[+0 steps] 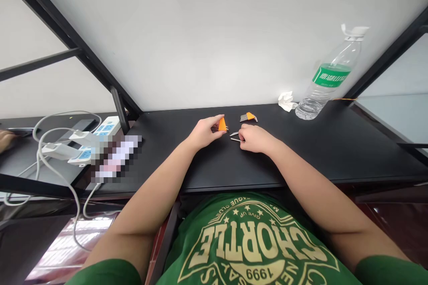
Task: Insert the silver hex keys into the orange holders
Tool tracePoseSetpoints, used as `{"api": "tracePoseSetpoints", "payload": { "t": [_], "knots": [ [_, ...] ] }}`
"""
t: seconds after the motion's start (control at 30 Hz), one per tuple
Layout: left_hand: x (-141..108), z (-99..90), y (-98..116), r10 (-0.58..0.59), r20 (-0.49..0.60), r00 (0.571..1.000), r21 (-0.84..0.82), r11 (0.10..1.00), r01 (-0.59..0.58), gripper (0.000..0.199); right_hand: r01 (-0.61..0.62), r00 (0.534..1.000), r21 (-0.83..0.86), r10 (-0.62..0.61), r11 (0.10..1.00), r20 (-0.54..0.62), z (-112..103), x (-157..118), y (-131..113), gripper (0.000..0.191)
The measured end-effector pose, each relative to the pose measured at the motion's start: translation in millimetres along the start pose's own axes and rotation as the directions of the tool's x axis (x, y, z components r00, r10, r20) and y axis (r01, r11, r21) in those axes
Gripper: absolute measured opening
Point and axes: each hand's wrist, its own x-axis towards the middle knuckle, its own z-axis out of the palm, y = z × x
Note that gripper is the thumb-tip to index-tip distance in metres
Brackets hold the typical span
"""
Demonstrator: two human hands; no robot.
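My left hand [205, 132] is closed on an orange holder [222, 124], gripped between thumb and fingers, with small metal keys showing at its side. Just to its right, my right hand [253, 138] has its fingers curled at two thin metal pieces; the lower one [236, 140] points left, and the upper one [233, 134] lies close above it. Behind my right hand, a second orange holder [250, 116] with several metal keys in it rests on the black table [207, 169].
A clear bottle with a green label [331, 75] and a crumpled white tissue [286, 101] stand at the back right. On the left are a power strip [109, 125] with white cables, a blurred-out phone [118, 156] and another person's hand [6, 140].
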Motion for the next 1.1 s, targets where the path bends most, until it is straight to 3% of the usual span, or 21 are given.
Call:
{"api": "tracePoseSetpoints", "payload": {
  "t": [0.27,0.4,0.5,0.57,0.7,0.8,0.93,1.1],
  "knots": [
    [-0.4,0.6,3.6,0.007,-0.009,1.0,0.022,1.0,-0.007,0.06,0.113,0.981,0.228,-0.073,0.967,-0.18,-1.5,-6.3,15.4,0.011],
    [-0.4,0.8,2.8,-0.018,0.007,1.0,0.03,0.999,0.018,0.06,0.051,0.997,0.099,-0.045,0.994,-0.059,1.6,-5.3,8.0,0.023],
    [-0.6,0.5,2.0,-0.018,0.01,1.0,0.037,0.999,0.018,0.06,0.035,0.998,0.029,-0.036,0.999,0.042,3.6,-6.7,0.7,0.01],
    [-0.9,0.2,2.1,-0.018,0.012,1.0,0.03,0.999,0.017,0.06,0.028,0.999,0.043,-0.029,0.999,0.034,2.9,-7.5,0.6,0.006],
    [-1.3,0.2,4.9,-0.02,0.022,1.0,0.053,0.998,0.019,0.059,0.011,0.997,0.227,0.005,0.974,-0.073,-0.5,-6.7,11.7,0.005],
    [-1.6,0.9,7.9,-0.009,0.023,1.0,0.068,0.998,0.007,0.058,0.141,0.975,0.346,-0.07,0.928,-0.211,-0.3,-4.3,19.1,0.014],
    [-2.0,2.2,9.9,0.007,0.037,0.999,0.049,0.999,-0.009,0.059,0.288,0.916,0.346,-0.153,0.893,-0.37,3.1,-2.3,19.9,0.022],
    [-2.6,2.2,11.2,0.003,0.064,0.998,0.029,1.0,-0.005,0.058,0.32,0.89,0.332,-0.163,0.887,-0.425,7.4,-1.7,21.9,0.026]
  ]
}}
